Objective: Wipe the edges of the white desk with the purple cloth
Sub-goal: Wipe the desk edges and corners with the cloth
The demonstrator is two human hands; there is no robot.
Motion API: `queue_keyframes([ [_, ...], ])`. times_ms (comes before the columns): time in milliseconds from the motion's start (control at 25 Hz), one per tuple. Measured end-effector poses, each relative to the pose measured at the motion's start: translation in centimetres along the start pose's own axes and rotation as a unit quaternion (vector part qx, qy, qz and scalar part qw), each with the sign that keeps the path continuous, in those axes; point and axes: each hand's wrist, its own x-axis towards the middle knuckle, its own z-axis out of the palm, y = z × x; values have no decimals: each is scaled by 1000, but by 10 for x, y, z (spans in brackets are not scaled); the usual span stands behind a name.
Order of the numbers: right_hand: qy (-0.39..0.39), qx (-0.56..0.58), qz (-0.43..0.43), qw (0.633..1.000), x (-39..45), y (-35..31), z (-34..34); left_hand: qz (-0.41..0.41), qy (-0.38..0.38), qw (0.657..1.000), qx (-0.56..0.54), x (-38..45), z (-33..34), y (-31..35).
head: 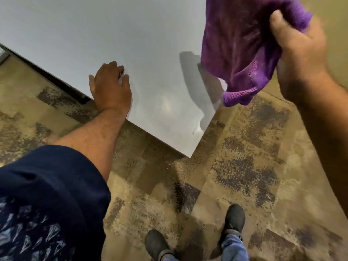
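- The white desk (105,25) was seen from above, one corner of it pointed toward the person's shoes (234,219).
- The left hand (111,87) was laid palm down on the desk top, just inside the near edge, with the fingers spread loosely and nothing held in it.
- The left wrist was crossed over that near edge, and the forearm was stretched back from the desk toward a dark blue sleeve (50,185).
- The purple cloth (243,44) was held up above the desk's right edge, clear of the surface; its bunched lower end was hung down past that edge, near the corner.
- The right hand (299,48) was closed around the cloth's right side, with the thumb pressed over the fabric; the other fingers were hidden behind the cloth and the blur.
- A shadow of the cloth was cast on the desk top, just left of the cloth.
- A mottled tan and dark carpet (244,147) was spread below the desk, and blue trouser cuffs were seen above the dark shoes.
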Motion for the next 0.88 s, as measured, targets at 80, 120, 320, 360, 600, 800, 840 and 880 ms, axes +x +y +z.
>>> queue_keyframes([
  [80, -125, -224, -46, 965, -4, 12, 11, -1, 3, 1000, -2, -1, 1, 0],
  [120, -217, -326, -44, 919, -13, 26, 24, 1, 5, 1000, -5, -1, 1, 0],
  [320, -383, -477, 2, 791, -59, 89, 73, -3, 11, 1000, -16, -2, 1, 0],
  [360, -362, -478, -18, 800, -50, 96, 68, -4, 10, 1000, -15, -1, 1, -1],
  [600, -254, -515, -59, 816, -59, 114, 74, -10, 11, 1000, -20, -3, 2, -2],
  [800, -263, -460, -151, 835, -158, 110, 105, 2, 9, 1000, -6, 1, 0, -2],
  [840, -256, -455, -151, 839, -174, 110, 106, 3, 7, 1000, -2, 0, -1, -1],
  [880, -243, -444, -148, 850, -185, 113, 107, 6, 5, 1000, 0, 1, -1, -1],
])
